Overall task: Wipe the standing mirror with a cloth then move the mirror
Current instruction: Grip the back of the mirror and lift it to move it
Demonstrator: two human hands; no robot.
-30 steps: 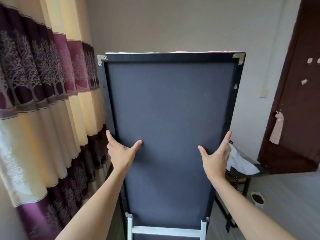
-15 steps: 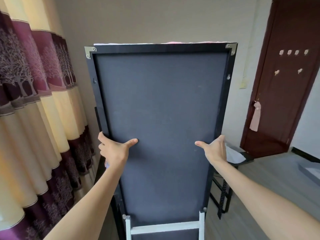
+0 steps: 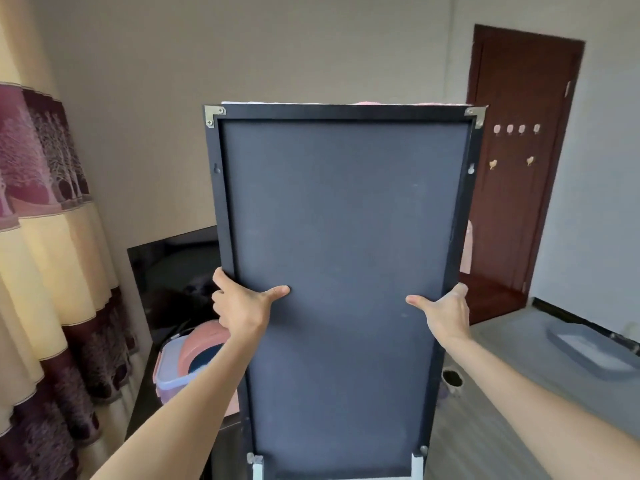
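I face the dark backing of the standing mirror (image 3: pixel 343 244), a tall black-framed panel with metal corner brackets, held upright in front of me. My left hand (image 3: pixel 242 306) grips its left edge, thumb across the back and fingers hidden round the frame. On the right edge my right hand (image 3: pixel 446 311) holds it the same way. A white stand leg (image 3: pixel 258 467) shows at the bottom. A strip of pink and white cloth (image 3: pixel 367 102) peeks over the top edge. The glass side is hidden.
Patterned curtains (image 3: pixel 45 258) hang at the left. Behind the mirror's left side is a dark table (image 3: pixel 173 265) with a plastic box (image 3: pixel 173 372) holding pink things. A brown door (image 3: pixel 519 161) stands at the right, a small cup (image 3: pixel 452 379) and grey tray (image 3: pixel 588 351) on the floor.
The mirror has swung right with my view, away from the curtains and toward the door. The dark table and plastic box have come into sight at the left. Both hands keep their hold.
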